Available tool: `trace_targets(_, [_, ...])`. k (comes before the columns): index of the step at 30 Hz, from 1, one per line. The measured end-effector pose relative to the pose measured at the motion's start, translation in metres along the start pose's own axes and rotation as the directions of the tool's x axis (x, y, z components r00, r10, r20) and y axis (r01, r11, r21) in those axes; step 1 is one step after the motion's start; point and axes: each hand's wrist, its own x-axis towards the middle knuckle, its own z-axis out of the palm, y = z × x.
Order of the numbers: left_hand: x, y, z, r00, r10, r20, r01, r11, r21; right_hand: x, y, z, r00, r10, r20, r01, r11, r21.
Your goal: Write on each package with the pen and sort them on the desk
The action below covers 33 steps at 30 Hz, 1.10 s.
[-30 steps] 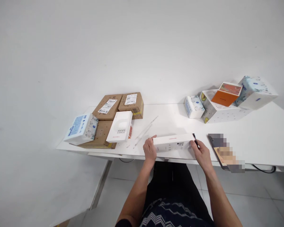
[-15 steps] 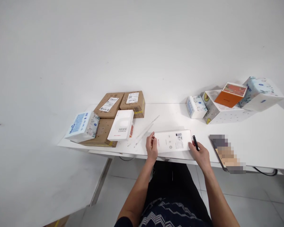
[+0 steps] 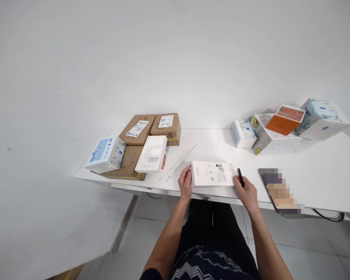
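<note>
White box (image 3: pixel 212 174) lies flat between left hand (image 3: pixel 186 182) and right hand (image 3: pixel 246 190).

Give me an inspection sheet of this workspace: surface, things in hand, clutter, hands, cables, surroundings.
Surface: white table, against a white wall.
Things in hand: flat white box lying on the table, printed face up; black pen.
Clutter: power bank box on brown cartons, blue tissue pack at left; clear strips; patterned boxes and orange box at right.
Hands: left hand on the box's left end; right hand on its right end, holding the pen.
Cables: black cable under the table's right edge.
Surroundings: tiled floor; no other person seen.
</note>
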Motion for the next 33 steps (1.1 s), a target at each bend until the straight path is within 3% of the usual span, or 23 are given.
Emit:
trace_targets(8, [-0.009,0.008,0.011,0.999,0.033,0.04,-0.03,0.997,-0.078,-0.001,0.006,0.002,0.996,-0.041,0.076,0.036,0.998,0.059])
trace_targets(11, [-0.014,0.025,0.021,0.996,0.071,0.046,-0.073,0.997,0.027,-0.001,0.008,0.003,0.988,-0.078,0.136,0.06,0.99,0.13])
trace_targets(14, [-0.013,0.047,0.026,0.985,0.165,0.055,-0.17,0.979,0.109,-0.001,0.009,0.002,0.991,-0.028,0.127,-0.003,0.971,0.24])
trace_targets(17, [-0.01,0.066,0.023,0.937,0.294,0.191,-0.327,0.929,0.173,-0.003,0.006,-0.001,0.992,0.088,0.093,-0.121,0.884,0.452])
trace_targets(20, [-0.012,0.073,0.02,0.871,0.355,0.34,-0.442,0.868,0.224,-0.005,-0.006,-0.009,0.988,0.146,0.055,-0.144,0.713,0.686])
trace_targets(24, [-0.025,0.071,0.027,0.84,0.37,0.396,-0.48,0.847,0.227,-0.007,-0.029,-0.028,0.986,0.156,-0.066,-0.033,0.557,0.83])
trace_targets(28, [-0.037,0.077,0.038,0.835,0.391,0.388,-0.479,0.863,0.16,-0.015,-0.052,-0.049,0.955,0.089,-0.284,0.183,0.577,0.796])
trace_targets(30, [-0.039,0.082,0.043,0.848,0.376,0.373,-0.441,0.892,0.103,-0.022,-0.066,-0.056,0.941,-0.008,-0.338,0.277,0.588,0.76])
trace_targets(33, [-0.037,0.09,0.051,0.909,0.305,0.284,-0.338,0.938,0.076,-0.032,-0.089,-0.06,0.919,-0.178,-0.352,0.386,0.589,0.71])
